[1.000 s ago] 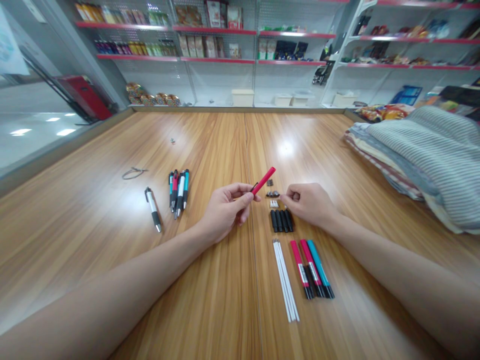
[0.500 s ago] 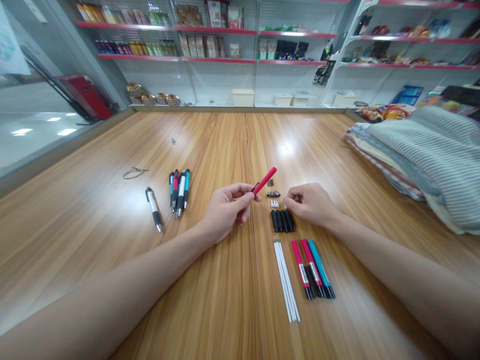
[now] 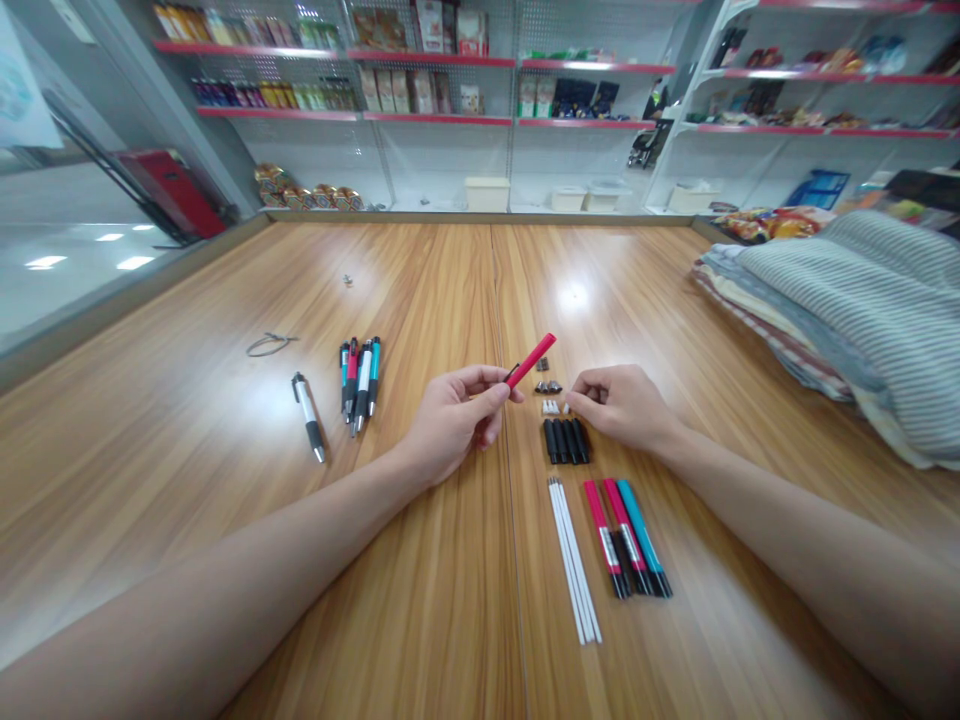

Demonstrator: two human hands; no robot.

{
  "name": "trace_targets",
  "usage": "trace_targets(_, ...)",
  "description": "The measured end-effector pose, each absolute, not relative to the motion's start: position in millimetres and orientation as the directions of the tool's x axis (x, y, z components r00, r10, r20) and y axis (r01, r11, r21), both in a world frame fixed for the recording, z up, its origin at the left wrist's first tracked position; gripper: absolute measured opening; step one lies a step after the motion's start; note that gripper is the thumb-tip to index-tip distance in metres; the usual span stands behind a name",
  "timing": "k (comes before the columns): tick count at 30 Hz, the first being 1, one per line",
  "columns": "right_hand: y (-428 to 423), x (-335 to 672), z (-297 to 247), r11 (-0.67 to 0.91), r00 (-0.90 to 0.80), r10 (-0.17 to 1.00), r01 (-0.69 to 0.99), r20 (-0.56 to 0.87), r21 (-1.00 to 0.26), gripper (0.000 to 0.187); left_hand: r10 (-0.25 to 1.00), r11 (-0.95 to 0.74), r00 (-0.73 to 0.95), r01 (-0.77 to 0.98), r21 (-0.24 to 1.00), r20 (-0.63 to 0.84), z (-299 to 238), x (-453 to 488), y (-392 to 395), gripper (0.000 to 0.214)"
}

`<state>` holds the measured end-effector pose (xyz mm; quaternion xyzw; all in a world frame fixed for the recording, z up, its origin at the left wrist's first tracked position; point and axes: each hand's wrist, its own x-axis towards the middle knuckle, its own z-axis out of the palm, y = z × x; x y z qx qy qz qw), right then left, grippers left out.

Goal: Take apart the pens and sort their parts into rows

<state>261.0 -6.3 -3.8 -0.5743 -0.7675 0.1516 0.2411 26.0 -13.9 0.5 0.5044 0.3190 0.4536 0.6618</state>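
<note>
My left hand [image 3: 461, 415] is closed round a red pen barrel [image 3: 534, 358] with a dark clip, tilted so that its open-looking end points up and right. Just right of it, my right hand [image 3: 619, 405] is closed in a pinch low over the table, a small white plastic piece [image 3: 567, 408] at its fingertips. Similar white pieces [image 3: 550, 407] stand in a short row beside it. Silver cone tips [image 3: 548, 387] and small dark springs [image 3: 542, 365] lie beyond. Nearer are several black grips [image 3: 566, 441], white ink refills [image 3: 574, 560], and red and teal barrels [image 3: 628, 538].
Left on the wooden table [image 3: 420, 600] lie a bunch of whole pens [image 3: 360, 385], a single white-and-black pen [image 3: 308, 416], a grey cord loop [image 3: 268, 345] and a tiny metal bit [image 3: 347, 280]. Folded striped cloth [image 3: 840, 310] lies at the right. Stocked shelves [image 3: 435, 120] stand behind.
My right hand has shifted slightly left, and a small white piece now shows at its fingertips beside the row. My left hand holds the red barrel as before.
</note>
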Motion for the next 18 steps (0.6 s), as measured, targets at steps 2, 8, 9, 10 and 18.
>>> trace_targets(2,-5.9,261.0,-4.5,0.294,-0.221,0.955,0.804,0.200,-0.517,0.022,0.923,0.082,0.384,-0.284,0.955,0.035,0.6,26.3,-14.0,0.017)
trace_targets(8,-5.3,260.4,-5.2,0.289,-0.211,0.956,0.807,0.206,-0.515,0.021,0.923,0.086,0.383,-0.283,0.955,0.030,1.4,26.6,-14.2,0.017)
trace_targets(9,-5.2,260.4,-5.4,0.289,-0.212,0.955,0.807,0.206,-0.514,0.021,0.924,0.087,0.382,-0.283,0.955,0.029,1.5,26.7,-14.2,0.016)
trace_targets(10,-5.2,260.4,-5.6,0.291,-0.214,0.955,0.807,0.205,-0.513,0.021,0.924,0.088,0.382,-0.283,0.955,0.029,1.4,26.7,-14.1,0.016)
trace_targets(18,-5.8,259.3,-7.1,0.307,-0.236,0.951,0.796,0.201,-0.521,0.022,0.918,0.071,0.394,-0.264,0.962,0.040,-0.7,26.5,-13.4,0.017)
